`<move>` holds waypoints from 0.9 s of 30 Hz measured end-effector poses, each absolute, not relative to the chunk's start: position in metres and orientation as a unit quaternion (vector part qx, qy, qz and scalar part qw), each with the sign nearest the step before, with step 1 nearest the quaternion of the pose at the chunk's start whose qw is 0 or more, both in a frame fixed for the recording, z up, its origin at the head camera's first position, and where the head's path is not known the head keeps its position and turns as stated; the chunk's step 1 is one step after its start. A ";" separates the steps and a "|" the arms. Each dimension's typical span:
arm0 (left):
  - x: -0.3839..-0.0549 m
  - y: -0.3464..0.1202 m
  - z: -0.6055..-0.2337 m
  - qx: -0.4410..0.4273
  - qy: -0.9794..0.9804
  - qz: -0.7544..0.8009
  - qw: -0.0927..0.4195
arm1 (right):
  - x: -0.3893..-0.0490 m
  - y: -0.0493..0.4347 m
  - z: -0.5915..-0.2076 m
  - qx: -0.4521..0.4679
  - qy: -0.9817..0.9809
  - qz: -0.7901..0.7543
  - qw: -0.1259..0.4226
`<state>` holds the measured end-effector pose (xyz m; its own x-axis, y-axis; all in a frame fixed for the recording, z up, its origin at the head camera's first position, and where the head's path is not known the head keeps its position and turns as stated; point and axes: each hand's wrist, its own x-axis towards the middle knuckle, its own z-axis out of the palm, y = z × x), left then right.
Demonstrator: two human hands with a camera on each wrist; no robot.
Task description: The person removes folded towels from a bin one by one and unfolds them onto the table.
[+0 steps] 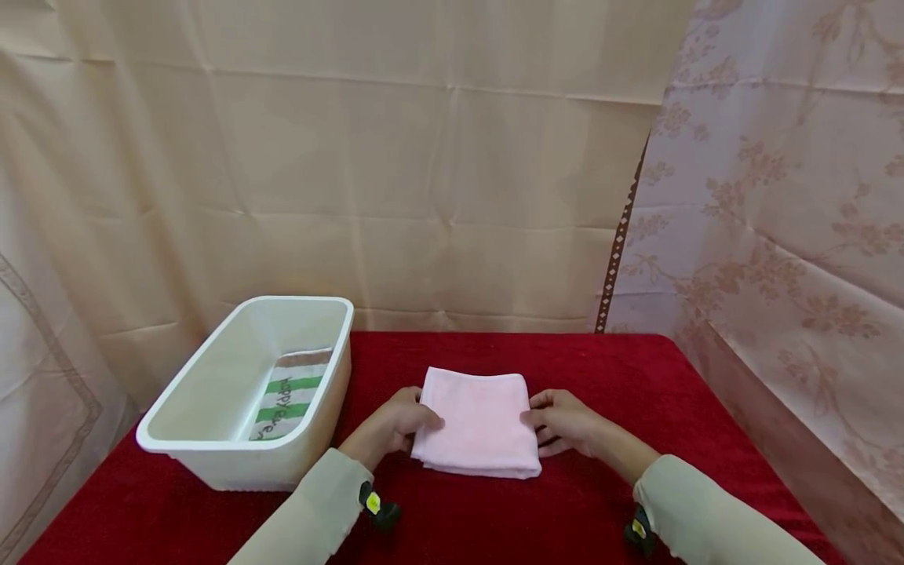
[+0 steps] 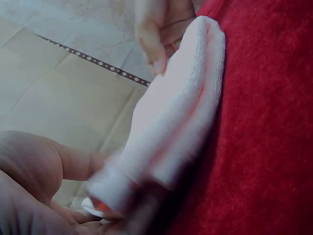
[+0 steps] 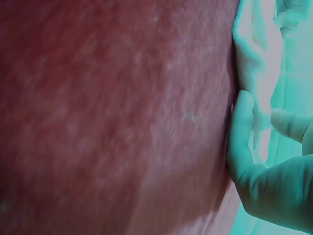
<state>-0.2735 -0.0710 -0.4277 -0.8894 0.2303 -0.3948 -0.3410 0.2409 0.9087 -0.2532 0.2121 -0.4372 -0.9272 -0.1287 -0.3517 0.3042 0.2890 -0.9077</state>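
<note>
Folded pink towel (image 1: 480,424) lying on the red-covered table (image 1: 523,514).
Left grip (image 1: 404,420) pinches its left edge, right grip (image 1: 570,424) its right, thumbs uppermost; likely light, soft and floppy, so best taken through all layers at opposite edges to keep the folds.

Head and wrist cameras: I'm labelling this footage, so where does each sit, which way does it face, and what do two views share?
Head: on the head, facing forward and down at the pink cloth, white basin and curtain; left hand, right hand and sleeves show.
Left wrist: looks past the left hand, along the cloth toward the right hand.
Right wrist: looks past the right hand at the cloth and red tablecloth; other fingertips show top right.
Shared: head and left wrist both show the diamond-patterned strip.
</note>
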 end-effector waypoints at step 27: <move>-0.232 -0.123 -0.424 -0.034 0.794 0.596 0.116 | -0.243 0.166 -0.443 -0.027 0.753 -0.628 0.194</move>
<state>-0.2317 -0.1233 -0.4238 -0.9707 0.0845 -0.2250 -0.1923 0.2883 0.9380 -0.2429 0.1658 -0.4425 -0.9235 -0.2834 -0.2585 0.2035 0.2094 -0.9564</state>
